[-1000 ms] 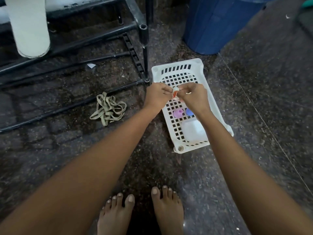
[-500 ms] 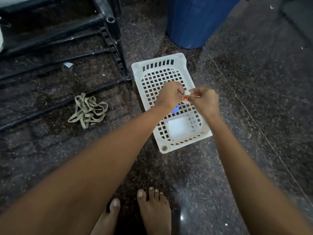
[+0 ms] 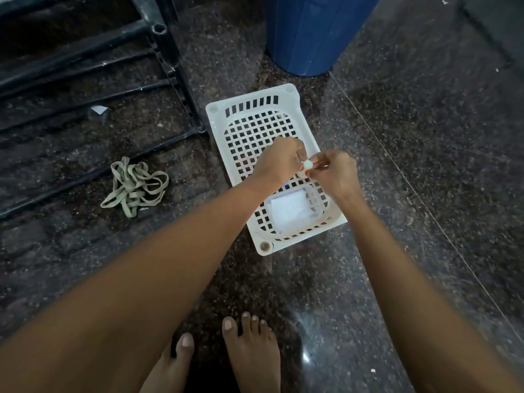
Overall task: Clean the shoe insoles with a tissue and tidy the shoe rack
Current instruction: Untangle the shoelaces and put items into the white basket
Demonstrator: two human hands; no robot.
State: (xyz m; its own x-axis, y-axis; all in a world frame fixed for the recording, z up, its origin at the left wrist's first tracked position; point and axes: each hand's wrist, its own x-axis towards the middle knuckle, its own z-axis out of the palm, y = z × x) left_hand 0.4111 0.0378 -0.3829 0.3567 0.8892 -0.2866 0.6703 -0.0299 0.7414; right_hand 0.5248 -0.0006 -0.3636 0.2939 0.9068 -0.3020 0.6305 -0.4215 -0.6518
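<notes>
White plastic, a slotted basket, lies on the dark speckled stone floor, and over its middle we see both hands at work. The left hand and the right hand meet fingertip to fingertip, each pinching the same small white-and-orange piece. What that piece is, we cannot tell.

At the basket's near end lies a white packet. It may be the tissues, though we cannot read it. Something blue peeks out under the left wrist.

The black shoe rack stands over the far left of the floor, its corner leg just beside the basket's far left corner. A tangle of pale laces lies on the floor near the rack's front bar, and a scrap of paper sits under its bars. A blue bin stands beyond the basket's far end.

No shoe or insole shows in this view, so we judge the wiping is either not begun or out of sight. The laces and scrap suggest the tidying is still unfinished.
</notes>
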